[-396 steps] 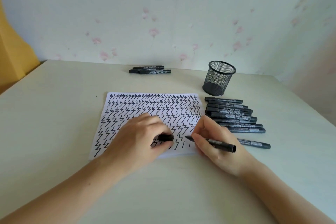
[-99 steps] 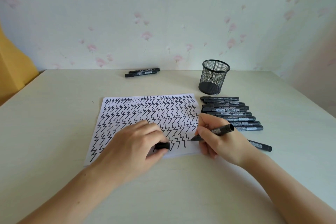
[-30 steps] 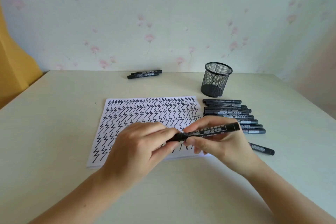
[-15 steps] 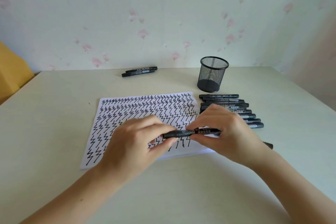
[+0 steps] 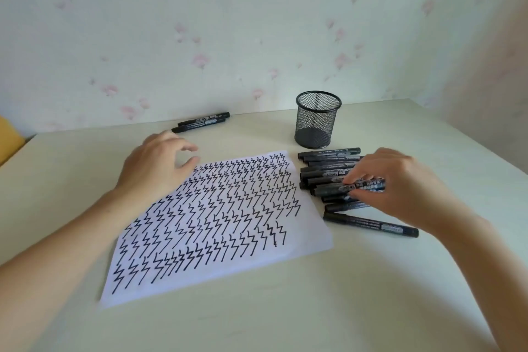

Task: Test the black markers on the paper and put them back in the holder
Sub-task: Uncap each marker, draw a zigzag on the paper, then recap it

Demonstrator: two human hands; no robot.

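Right hand (image 5: 400, 186) covers the right ends of the marker row (image 5: 323, 171), so the count is unclear. Label print on the pinched marker (image 5: 337, 188) too small to read. Both forearms cut off by the bottom edge. Yellow object (image 5: 7, 137) cropped at left (can't identify). Holder (image 5: 317, 120) interior only dimly visible through mesh.

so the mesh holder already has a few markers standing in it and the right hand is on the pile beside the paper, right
Not quite. In the head view the mesh holder holds no markers at all: its bottom shows through the mesh. The rest holds: the right hand pinches a marker at the pile beside the paper.
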